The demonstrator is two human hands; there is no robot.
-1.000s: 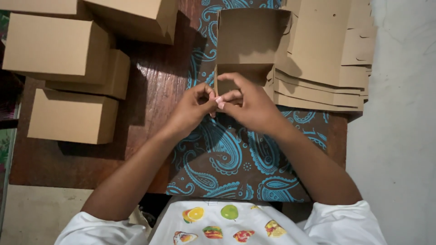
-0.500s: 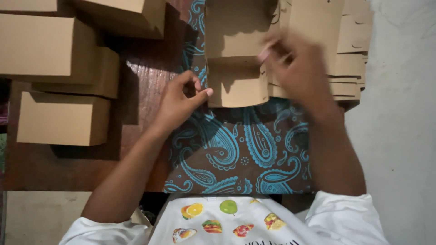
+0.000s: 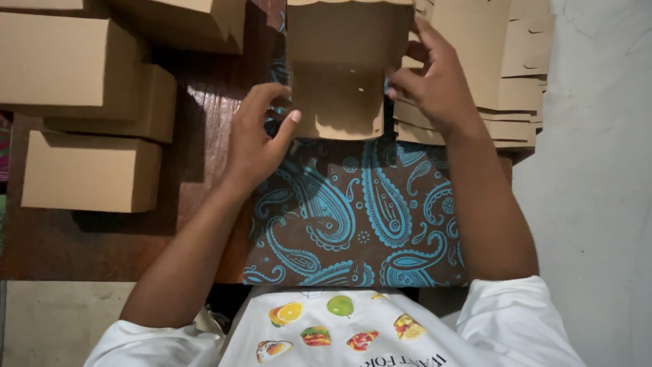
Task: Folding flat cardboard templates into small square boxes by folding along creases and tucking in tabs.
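A flat brown cardboard box blank lies partly unfolded on a brown cloth with blue paisley print. My left hand grips the blank's left edge, thumb against the lower flap. At the blank's right edge my right hand pinches it between thumb and fingers. The blank's far end runs out of the top of the view.
Several folded brown cardboard boxes are stacked on the dark wooden table at the left. A pile of flat cardboard blanks lies under and behind my right hand. A pale wall or floor fills the right side.
Both hands were together in front of me a second ago. They have moved apart and forward to grip the cardboard blank by its two sides.
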